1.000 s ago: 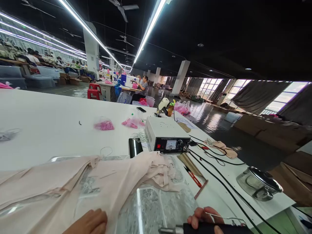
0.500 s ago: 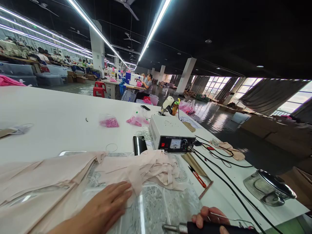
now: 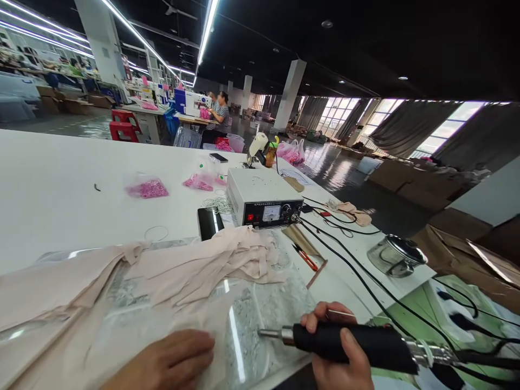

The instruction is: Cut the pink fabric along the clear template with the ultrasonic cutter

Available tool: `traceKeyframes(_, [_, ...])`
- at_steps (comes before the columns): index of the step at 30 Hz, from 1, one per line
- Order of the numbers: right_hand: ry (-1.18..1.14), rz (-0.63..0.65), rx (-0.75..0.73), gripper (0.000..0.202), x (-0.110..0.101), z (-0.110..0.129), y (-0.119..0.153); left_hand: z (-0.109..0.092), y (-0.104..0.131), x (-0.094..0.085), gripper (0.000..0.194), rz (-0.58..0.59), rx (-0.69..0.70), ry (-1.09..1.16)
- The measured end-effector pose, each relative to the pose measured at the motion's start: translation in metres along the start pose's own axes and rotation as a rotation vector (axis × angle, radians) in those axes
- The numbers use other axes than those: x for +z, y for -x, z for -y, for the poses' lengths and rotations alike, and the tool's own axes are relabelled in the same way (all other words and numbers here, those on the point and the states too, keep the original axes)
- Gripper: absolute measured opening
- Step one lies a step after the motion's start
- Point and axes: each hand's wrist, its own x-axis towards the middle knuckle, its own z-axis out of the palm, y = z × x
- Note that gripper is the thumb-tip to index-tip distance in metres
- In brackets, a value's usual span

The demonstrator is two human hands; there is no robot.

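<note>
My left hand [image 3: 174, 355] lies flat, fingers stretched out, on a sheer pale beige fabric piece over a clear plastic mat [image 3: 280, 292]. Wrapped around a black corded handheld tool [image 3: 345, 341] is my right hand [image 3: 325, 317]. The tool's slim metal tip points left over the mat, a short way from my left fingers; whether it touches the mat I cannot tell. Beyond my hands lies a crumpled pile of pale beige fabric strips [image 3: 244, 252]. More beige fabric [image 3: 60, 276] spreads over the mat's left side.
A white control box [image 3: 264, 195] with a dial stands behind the fabric pile. A phone [image 3: 210, 222], orange-handled thread snips [image 3: 304, 257] and bags of pink pieces [image 3: 147, 187] lie on the white table. Black cables [image 3: 345, 254] run past a lidded pot [image 3: 396, 255]. Another person [image 3: 219, 116] sits farther back.
The view has swung to the right and down. My right hand has raised the tool fully into sight, its tip now over the mat. My left hand has shifted nearer on the fabric.
</note>
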Motion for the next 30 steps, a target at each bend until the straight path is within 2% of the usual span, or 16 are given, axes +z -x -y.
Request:
traceKeyframes(2, [0.013,0.033,-0.002,0.023,0.005,-0.002,0.0,0.005,-0.006,0.004,0.044,-0.053,-0.043,-0.014])
traceKeyframes(4, [0.016,0.071,-0.008,0.023,0.008,-0.003,0.001,0.009,-0.012,0.008,0.046,-0.066,-0.017,-0.004])
traceKeyframes(9, [0.012,0.065,-0.118,0.023,0.013,0.003,-0.003,0.012,-0.013,0.016,0.061,0.06,0.112,0.026])
traceKeyframes(11, [0.018,0.047,-0.158,0.023,0.017,0.005,-0.006,0.015,-0.015,0.016,0.066,0.051,0.118,0.024])
traceKeyframes(15, [0.032,0.055,-0.193,0.021,0.023,0.003,-0.012,0.024,-0.036,0.011,0.063,-0.033,0.127,0.034])
traceKeyframes(19, [0.033,0.071,-0.187,0.021,0.028,-0.003,-0.016,0.031,-0.055,0.009,0.059,-0.019,0.17,0.027])
traceKeyframes(25, [0.079,0.065,-0.191,0.023,0.032,-0.007,-0.021,0.032,-0.051,0.019,0.057,-0.062,0.166,0.049])
traceKeyframes(30, [0.11,0.063,-0.175,0.023,0.028,-0.008,-0.023,0.033,-0.044,0.028,0.06,-0.021,0.151,0.08])
